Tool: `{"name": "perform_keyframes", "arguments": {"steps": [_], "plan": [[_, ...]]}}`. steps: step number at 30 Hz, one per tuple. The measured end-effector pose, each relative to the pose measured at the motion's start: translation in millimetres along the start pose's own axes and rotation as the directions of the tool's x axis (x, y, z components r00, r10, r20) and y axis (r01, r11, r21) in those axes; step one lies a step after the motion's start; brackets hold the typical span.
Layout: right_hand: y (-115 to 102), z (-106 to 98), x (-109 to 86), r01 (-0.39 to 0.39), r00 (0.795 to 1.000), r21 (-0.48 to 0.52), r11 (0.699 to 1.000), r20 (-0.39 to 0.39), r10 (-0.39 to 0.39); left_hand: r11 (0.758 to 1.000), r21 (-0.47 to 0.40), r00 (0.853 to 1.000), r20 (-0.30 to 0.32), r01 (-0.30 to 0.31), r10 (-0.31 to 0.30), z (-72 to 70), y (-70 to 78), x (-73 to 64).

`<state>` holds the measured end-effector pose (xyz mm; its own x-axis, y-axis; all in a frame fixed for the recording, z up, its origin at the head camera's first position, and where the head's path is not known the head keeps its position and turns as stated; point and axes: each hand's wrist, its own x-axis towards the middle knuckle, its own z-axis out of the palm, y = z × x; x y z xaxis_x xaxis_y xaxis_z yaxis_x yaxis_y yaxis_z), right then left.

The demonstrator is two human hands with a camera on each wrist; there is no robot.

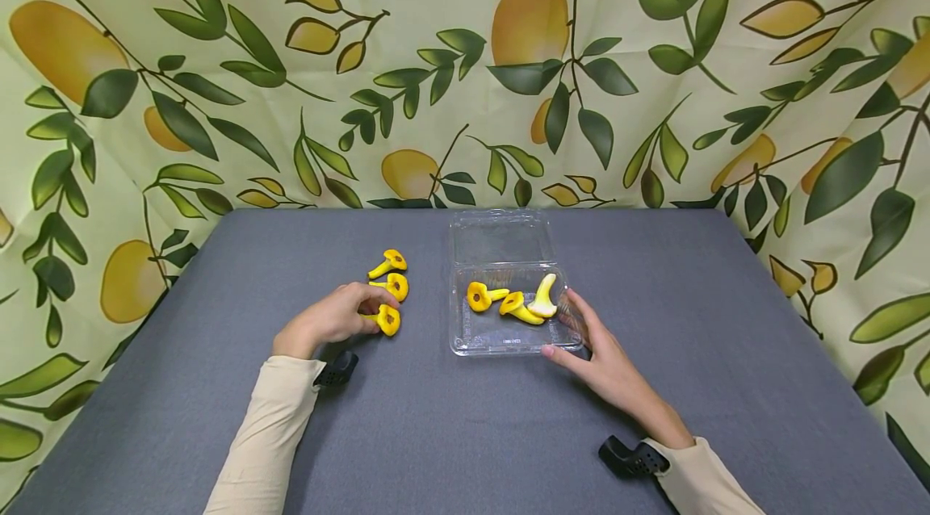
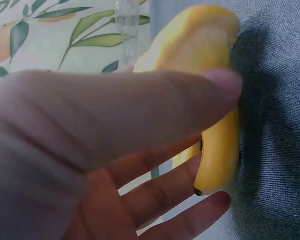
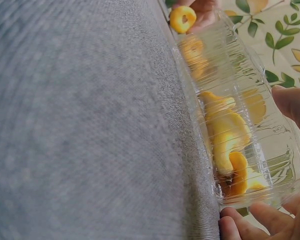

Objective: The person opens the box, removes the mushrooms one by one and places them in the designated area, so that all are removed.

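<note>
My left hand [image 1: 340, 313] pinches a yellow chanterelle mushroom [image 1: 388, 320] by its stem, just above the grey table. In the left wrist view the thumb lies across the stem of that mushroom [image 2: 221, 155], with fingers behind it. Two more chanterelles, one farther back [image 1: 393, 260] and one close to the fingers [image 1: 397, 286], lie beside this hand. My right hand [image 1: 606, 357] grips the right front corner of a clear plastic clamshell container [image 1: 472, 341], thumb at the front and fingers along the side. Inside lie a left mushroom [image 1: 478, 297], a middle one [image 1: 517, 307] and a pale upturned one [image 1: 542, 299].
The container's clear lid [image 1: 501, 239] is folded back toward the far edge of the grey table [image 1: 450, 434]. Behind the table hangs a cloth [image 1: 450, 6] printed with leaves and fruit. Black wrist devices, left [image 1: 337, 368] and right [image 1: 632, 457], sit at the cuffs.
</note>
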<state>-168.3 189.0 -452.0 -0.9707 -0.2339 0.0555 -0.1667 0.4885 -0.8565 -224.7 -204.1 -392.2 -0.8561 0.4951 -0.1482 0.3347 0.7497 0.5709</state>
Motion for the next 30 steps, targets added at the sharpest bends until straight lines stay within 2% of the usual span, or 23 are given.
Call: {"name": "perform_keyframes", "arguments": {"steps": [7,18,25,30], "plan": [[0.4,-0.3,0.4,0.003,1.000,0.002,1.000,-0.001,-0.003,1.000,0.013,1.000,-0.024,0.007,-0.006,1.8,-0.2,1.4],[0.7,0.2,0.3,0.001,1.000,0.000,1.000,-0.002,-0.001,0.999,0.013,0.997,-0.064,-0.036,0.037,3.5,-1.4,2.9],[-0.5,-0.2,-0.2,0.013,1.000,0.003,1.000,-0.001,-0.013,1.000,0.002,0.998,-0.058,0.002,-0.002,1.1,-0.2,0.9],[-0.6,-0.2,-1.1,0.020,1.000,0.003,1.000,-0.004,-0.020,1.000,0.016,0.997,-0.079,-0.004,0.005,-4.6,2.7,-3.5]]}}
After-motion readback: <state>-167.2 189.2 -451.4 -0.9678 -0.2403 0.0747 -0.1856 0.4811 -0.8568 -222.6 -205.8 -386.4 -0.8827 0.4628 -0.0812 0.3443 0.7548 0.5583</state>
